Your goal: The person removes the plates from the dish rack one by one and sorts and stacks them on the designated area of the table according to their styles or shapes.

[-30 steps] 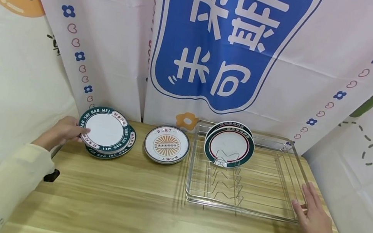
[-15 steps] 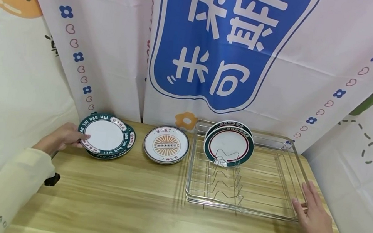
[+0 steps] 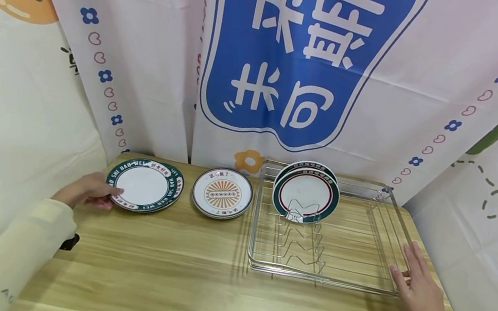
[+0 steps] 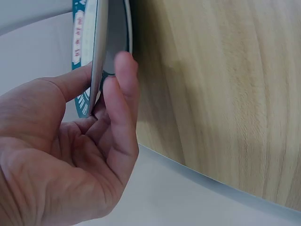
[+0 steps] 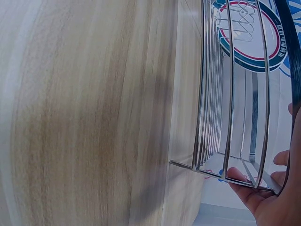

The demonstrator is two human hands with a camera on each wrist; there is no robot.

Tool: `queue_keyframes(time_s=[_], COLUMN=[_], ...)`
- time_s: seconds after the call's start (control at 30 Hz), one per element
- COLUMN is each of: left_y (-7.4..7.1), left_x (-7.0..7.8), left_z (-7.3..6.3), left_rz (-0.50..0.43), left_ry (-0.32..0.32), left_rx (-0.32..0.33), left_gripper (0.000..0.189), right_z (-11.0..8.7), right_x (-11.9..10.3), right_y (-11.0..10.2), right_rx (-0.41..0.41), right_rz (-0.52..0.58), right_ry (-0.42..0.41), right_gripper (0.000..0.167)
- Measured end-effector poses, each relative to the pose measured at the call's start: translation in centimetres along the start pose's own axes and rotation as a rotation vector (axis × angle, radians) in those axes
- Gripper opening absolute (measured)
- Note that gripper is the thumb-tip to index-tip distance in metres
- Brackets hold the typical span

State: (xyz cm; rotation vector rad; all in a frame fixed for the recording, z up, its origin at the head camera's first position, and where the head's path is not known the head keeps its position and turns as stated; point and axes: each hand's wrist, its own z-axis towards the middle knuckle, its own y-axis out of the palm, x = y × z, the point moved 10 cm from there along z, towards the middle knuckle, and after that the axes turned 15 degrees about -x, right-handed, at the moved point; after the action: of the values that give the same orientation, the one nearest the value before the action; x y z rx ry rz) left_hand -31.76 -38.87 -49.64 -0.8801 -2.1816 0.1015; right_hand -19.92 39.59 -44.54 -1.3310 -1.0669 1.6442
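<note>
At the far left of the head view, my left hand (image 3: 94,191) pinches the near-left edge of a white plate (image 3: 141,185) with a lettered green rim. The left wrist view puts the thumb on the plate's upper face, with fingers (image 4: 120,106) beneath and beside its edge. Another green-rimmed plate (image 3: 177,188) shows below it, mostly covered. My right hand (image 3: 420,296) grips the front right corner of a wire dish rack (image 3: 322,280), its thumb against the wires in the right wrist view. Two green-rimmed plates (image 3: 304,196) stand upright at the rack's back left, one behind the other.
Between the left plates and the rack lies a white plate (image 3: 223,194) with an orange sunburst print, apparently stacked on another. A printed curtain (image 3: 165,78) hangs behind the wooden table (image 3: 167,285). White cloth walls flank both sides.
My left hand has lowered the green-rimmed plate towards the one under it, which it now covers more fully. My right hand has stayed on the rack.
</note>
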Motion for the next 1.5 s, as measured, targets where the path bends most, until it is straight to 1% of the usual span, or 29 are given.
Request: queue_keyframes(time_s=[0.1, 0.23, 0.43, 0.57, 0.7, 0.9, 1.17, 1.47, 1.5], left_y=[0.2, 0.3, 0.8, 1.2, 1.4, 1.3, 1.3, 0.8, 0.6], left_x=[-0.1, -0.2, -0.6, -0.9, -1.1, -0.7, -0.3, 0.1, 0.2], left_z=[0.1, 0.3, 0.5, 0.5, 0.6, 1.0, 0.9, 1.3, 1.3], left_rz=[0.046, 0.07, 0.117, 0.112, 0.103, 0.144, 0.197, 0.285, 0.313], left_ry=[-0.014, -0.03, -0.075, -0.082, -0.079, -0.081, -0.088, -0.098, -0.099], left_rx=[0.01, 0.017, 0.019, 0.015, 0.015, 0.027, 0.043, 0.058, 0.065], left_gripper=[0.035, 0.036, 0.042, 0.043, 0.044, 0.046, 0.047, 0.049, 0.05], right_z=[0.0, -0.1, -0.1, 0.0, 0.1, 0.1, 0.1, 0.3, 0.3], right_x=[0.0, 0.1, 0.0, 0.0, 0.0, 0.1, 0.0, 0.2, 0.2], right_y=[0.0, 0.0, -0.1, -0.1, -0.1, 0.0, 0.0, 0.0, 0.0], right_rx=[0.002, 0.007, 0.013, 0.008, 0.007, 0.007, -0.001, 0.001, 0.0], right_rz=[0.001, 0.0, -0.002, -0.002, -0.001, 0.006, 0.005, 0.002, 0.002], right_ry=[0.0, 0.001, -0.004, -0.008, -0.009, -0.006, -0.007, -0.009, -0.009], right_gripper=[0.065, 0.065, 0.065, 0.064, 0.064, 0.064, 0.064, 0.065, 0.065])
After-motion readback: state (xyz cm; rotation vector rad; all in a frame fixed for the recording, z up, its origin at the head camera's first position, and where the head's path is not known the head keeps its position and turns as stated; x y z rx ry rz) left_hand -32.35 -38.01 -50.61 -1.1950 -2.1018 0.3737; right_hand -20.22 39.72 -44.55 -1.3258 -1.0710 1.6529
